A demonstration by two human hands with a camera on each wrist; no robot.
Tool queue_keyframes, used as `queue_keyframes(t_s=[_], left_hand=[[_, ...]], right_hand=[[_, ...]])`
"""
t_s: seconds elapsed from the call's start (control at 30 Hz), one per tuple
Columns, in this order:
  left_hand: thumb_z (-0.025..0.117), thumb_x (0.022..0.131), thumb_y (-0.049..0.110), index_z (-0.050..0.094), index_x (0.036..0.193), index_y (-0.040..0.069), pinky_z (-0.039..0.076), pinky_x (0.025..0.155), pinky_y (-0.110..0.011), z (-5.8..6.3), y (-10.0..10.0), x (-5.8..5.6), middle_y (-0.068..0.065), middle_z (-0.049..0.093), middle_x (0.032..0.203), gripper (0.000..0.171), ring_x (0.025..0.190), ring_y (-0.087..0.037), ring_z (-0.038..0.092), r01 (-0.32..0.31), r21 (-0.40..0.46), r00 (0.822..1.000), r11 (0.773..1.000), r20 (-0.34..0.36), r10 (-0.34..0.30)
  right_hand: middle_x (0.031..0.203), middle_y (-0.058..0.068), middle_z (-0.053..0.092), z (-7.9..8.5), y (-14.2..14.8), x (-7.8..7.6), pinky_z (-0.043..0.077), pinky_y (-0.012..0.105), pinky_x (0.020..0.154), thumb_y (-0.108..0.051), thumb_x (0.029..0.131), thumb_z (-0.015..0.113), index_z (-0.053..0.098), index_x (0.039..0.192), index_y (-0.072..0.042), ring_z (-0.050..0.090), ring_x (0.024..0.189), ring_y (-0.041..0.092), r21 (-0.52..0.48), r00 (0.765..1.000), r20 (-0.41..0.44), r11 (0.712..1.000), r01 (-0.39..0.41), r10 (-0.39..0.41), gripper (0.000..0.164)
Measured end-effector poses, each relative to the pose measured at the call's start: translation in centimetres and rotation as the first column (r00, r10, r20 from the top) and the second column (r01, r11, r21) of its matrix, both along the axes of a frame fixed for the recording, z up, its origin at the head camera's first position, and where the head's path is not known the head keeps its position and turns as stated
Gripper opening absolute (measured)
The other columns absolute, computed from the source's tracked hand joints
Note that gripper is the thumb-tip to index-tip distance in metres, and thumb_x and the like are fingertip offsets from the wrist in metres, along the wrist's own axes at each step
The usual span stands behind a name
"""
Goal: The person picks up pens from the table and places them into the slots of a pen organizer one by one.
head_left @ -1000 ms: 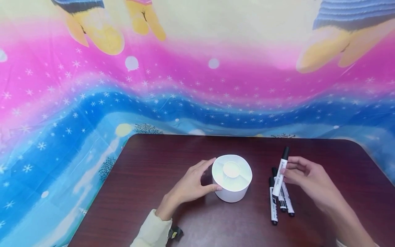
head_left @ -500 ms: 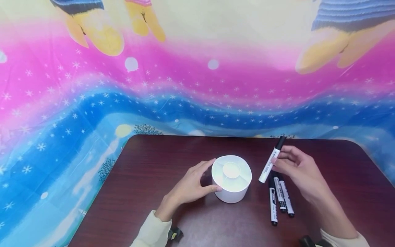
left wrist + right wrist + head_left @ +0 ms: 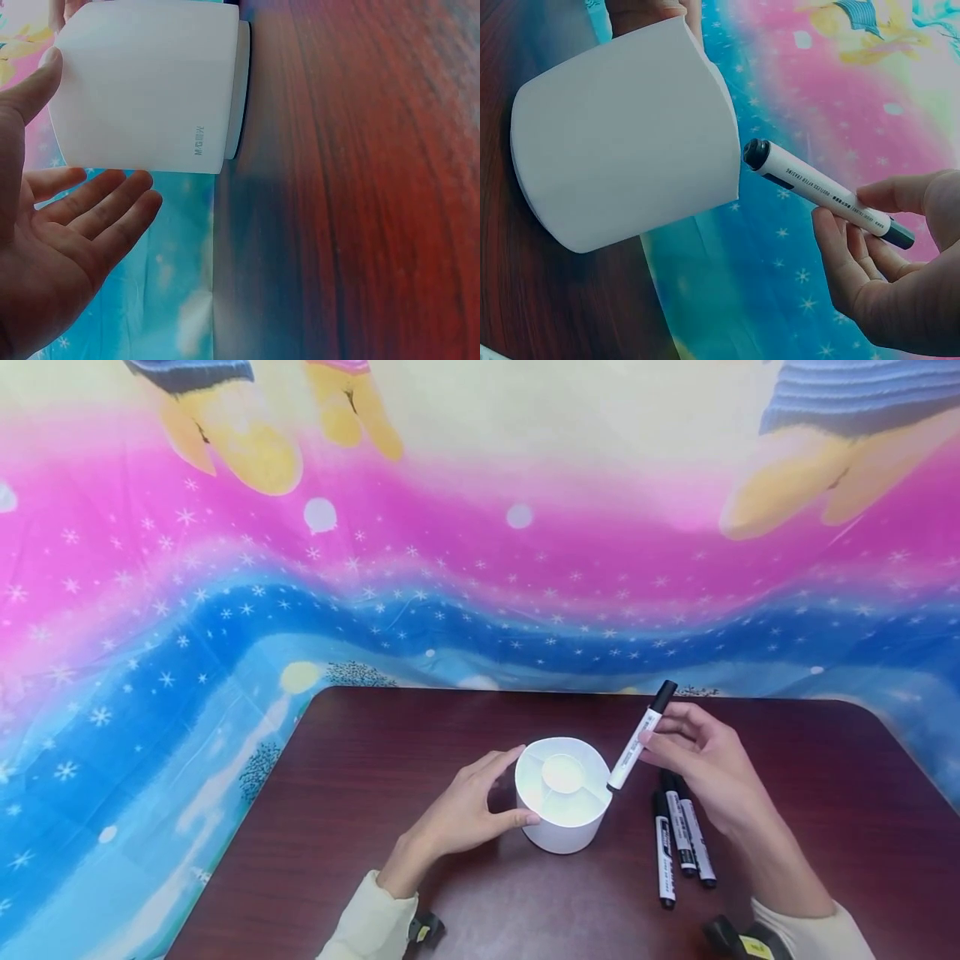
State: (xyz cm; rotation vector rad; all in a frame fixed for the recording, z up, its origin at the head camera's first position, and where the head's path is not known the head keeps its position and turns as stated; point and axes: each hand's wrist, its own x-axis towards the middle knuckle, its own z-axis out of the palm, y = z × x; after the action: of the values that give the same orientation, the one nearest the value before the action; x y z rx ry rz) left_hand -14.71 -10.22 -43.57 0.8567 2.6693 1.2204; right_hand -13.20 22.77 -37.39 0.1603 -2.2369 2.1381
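A round white pen holder (image 3: 562,837) with inner dividers stands upright on the table. My left hand (image 3: 459,810) holds its left side, thumb at the front of the rim and fingertips at the back. In the left wrist view, the fingers (image 3: 112,214) lie fairly straight against the holder's wall. Between thumb and fingers, my right hand (image 3: 708,760) pinches a whiteboard marker (image 3: 636,745), white with black ends. The marker slants, its lower end close to the holder's right rim; the right wrist view shows a small gap between marker end and holder (image 3: 622,142).
Several more markers (image 3: 664,852) lie side by side on the dark reddish-brown table (image 3: 405,735), right of the holder and below my right hand. A colourful printed cloth (image 3: 450,568) hangs behind the table's far edge. Black wrist devices (image 3: 742,939) show at both cuffs.
My right hand has carried the marker left and farther back, from above the lying markers to the holder's right rim. The marker tilts more now. Left hand and holder have stayed in place.
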Motion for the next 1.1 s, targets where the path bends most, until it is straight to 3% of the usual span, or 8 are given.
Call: queue_keyframes(t_s=[0.17, 0.37, 0.57, 0.87, 1.1], left_hand=[[0.086, 0.089, 0.051, 0.040, 0.167, 0.027, 0.055, 0.112, -0.048, 0.0, 0.0, 0.0, 0.003, 0.059, 0.153, 0.094, 0.137, -0.023, 0.063, -0.005, -0.002, 1.000, 1.000, 0.010, 0.005], [0.087, 0.089, 0.049, 0.039, 0.167, 0.027, 0.051, 0.118, -0.049, -0.1, 0.1, -0.2, 0.004, 0.058, 0.155, 0.094, 0.145, -0.019, 0.055, -0.002, -0.007, 1.000, 1.000, -0.004, 0.002], [0.087, 0.089, 0.049, 0.040, 0.167, 0.026, 0.051, 0.117, -0.049, -0.2, 0.0, -0.2, 0.003, 0.059, 0.154, 0.094, 0.144, -0.023, 0.057, 0.002, -0.002, 1.000, 1.000, 0.005, -0.002], [0.086, 0.090, 0.048, 0.039, 0.168, 0.024, 0.051, 0.117, -0.050, -0.2, 0.0, -0.2, 0.001, 0.059, 0.154, 0.094, 0.144, -0.028, 0.057, 0.008, -0.003, 1.000, 1.000, -0.003, -0.008], [0.086, 0.090, 0.049, 0.039, 0.168, 0.025, 0.051, 0.117, -0.050, -0.2, 0.0, -0.1, 0.001, 0.059, 0.154, 0.094, 0.143, -0.027, 0.058, 0.006, -0.010, 1.000, 1.000, 0.006, -0.006]], right_hand=[[0.106, -0.006, 0.071, -0.2, -0.4, -0.2, 0.064, 0.024, 0.084, -0.007, 0.102, 0.073, 0.058, 0.132, -0.007, 0.077, 0.093, 0.005, 0.010, 1.000, 0.019, 1.000, 0.011, -0.011, 0.033], [0.106, -0.009, 0.071, -0.4, -0.6, -0.5, 0.064, 0.024, 0.085, -0.006, 0.102, 0.072, 0.054, 0.136, 0.003, 0.077, 0.093, 0.004, 0.047, 0.999, 0.032, 0.999, 0.021, -0.022, 0.039], [0.106, -0.013, 0.071, -0.9, -1.3, -0.6, 0.064, 0.023, 0.085, -0.008, 0.104, 0.070, 0.052, 0.141, 0.010, 0.076, 0.095, 0.002, 0.139, 1.000, 0.010, 0.990, 0.020, -0.022, 0.045], [0.104, -0.011, 0.072, -1.3, -1.5, -0.7, 0.064, 0.022, 0.085, -0.016, 0.107, 0.068, 0.055, 0.141, 0.008, 0.076, 0.095, 0.000, 0.214, 1.000, 0.009, 0.976, 0.025, -0.028, 0.044], [0.104, -0.009, 0.071, -1.5, -1.8, -0.7, 0.064, 0.023, 0.085, -0.018, 0.106, 0.069, 0.056, 0.140, 0.008, 0.076, 0.094, 0.001, 0.218, 0.999, 0.014, 0.975, 0.028, -0.032, 0.045]])
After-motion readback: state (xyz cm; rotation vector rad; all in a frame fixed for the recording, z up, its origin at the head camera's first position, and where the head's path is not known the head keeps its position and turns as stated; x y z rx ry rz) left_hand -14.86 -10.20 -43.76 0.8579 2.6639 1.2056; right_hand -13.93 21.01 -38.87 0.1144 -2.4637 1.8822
